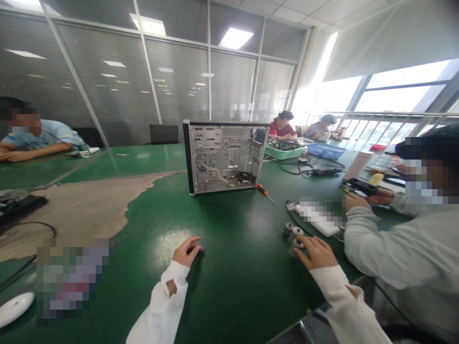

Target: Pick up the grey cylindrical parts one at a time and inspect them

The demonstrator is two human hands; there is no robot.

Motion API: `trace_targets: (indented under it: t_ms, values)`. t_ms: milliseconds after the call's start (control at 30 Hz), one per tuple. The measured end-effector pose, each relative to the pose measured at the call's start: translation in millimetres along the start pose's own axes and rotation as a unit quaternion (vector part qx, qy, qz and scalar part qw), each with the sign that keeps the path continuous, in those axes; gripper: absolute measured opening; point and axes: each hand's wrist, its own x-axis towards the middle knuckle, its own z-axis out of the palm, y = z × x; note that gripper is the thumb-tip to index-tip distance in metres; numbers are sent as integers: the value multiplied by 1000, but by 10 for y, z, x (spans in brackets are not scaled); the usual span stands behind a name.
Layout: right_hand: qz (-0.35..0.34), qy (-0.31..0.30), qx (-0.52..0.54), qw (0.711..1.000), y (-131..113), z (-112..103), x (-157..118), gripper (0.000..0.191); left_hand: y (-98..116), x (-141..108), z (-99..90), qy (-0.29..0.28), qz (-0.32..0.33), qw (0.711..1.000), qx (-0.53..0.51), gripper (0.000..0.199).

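Two hands are being rested on the green worktop [229, 267], both sleeved in white. The left hand [186, 252] is being held loosely curled with its fingertips pressed down on the bare surface, nothing being gripped. The right hand [315, 252] is being laid palm down beside three small metal cylinders [293, 234], its fingers touching the nearest one, apparently so that it is kept from rolling; whether that cylinder is actually being clasped cannot be told. Farther back, an open computer case [224, 156] is being stood upright with its open side turned toward the wearer, presumably so the inside can be reached, and an orange-handled screwdriver [264, 192] is being left just beside it. A co-worker's sleeve [387, 253] is being seen at the right; several patches are being blurred out, and the case's wiring is hard to make out.
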Motion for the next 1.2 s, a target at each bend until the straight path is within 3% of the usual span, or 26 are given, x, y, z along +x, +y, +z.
trace_targets:
  t_ms: [200, 333, 467, 533, 633, 700, 833, 1033, 1100, 1200]
  values:
    - [-48, -43, 69, 996, -321, -74, 65, 20, -9, 2, 1, 4, 7, 1000, 18, 31]
    - [-80, -89, 163, 979, -883, -56, 317, 20, -6, -5, 0, 0, 7, 1000, 6, 31]
    - [-144, -149, 260, 943, -1565, 53, 679, 25, 7, -11, 8, 7, 17, 1000, -16, 33]
    - [-158, -166, 313, 922, -1859, 171, 806, 34, 19, -18, 10, 19, 33, 999, -16, 37]
    - [-132, -197, 384, 892, -2149, 398, 847, 65, 46, -42, 10, 42, 60, 997, -1, 47]
    - [-130, -204, 405, 882, -2227, 535, 793, 76, 76, -64, 13, 52, 78, 996, 14, 55]
    - [-124, -164, 456, 866, -2194, 703, 674, 71, 160, -83, 34, 57, 132, 987, 67, 61]
    - [-42, -118, 534, 836, -2141, 849, 684, 63, 221, -18, 54, 51, 220, 963, 150, 39]
    - [-29, -107, 549, 828, -2148, 894, 703, 60, 202, 3, 72, 67, 205, 967, 136, 32]
    - [-4, -105, 571, 814, -2160, 940, 729, 55, 158, 31, 110, 105, 123, 986, 33, 30]
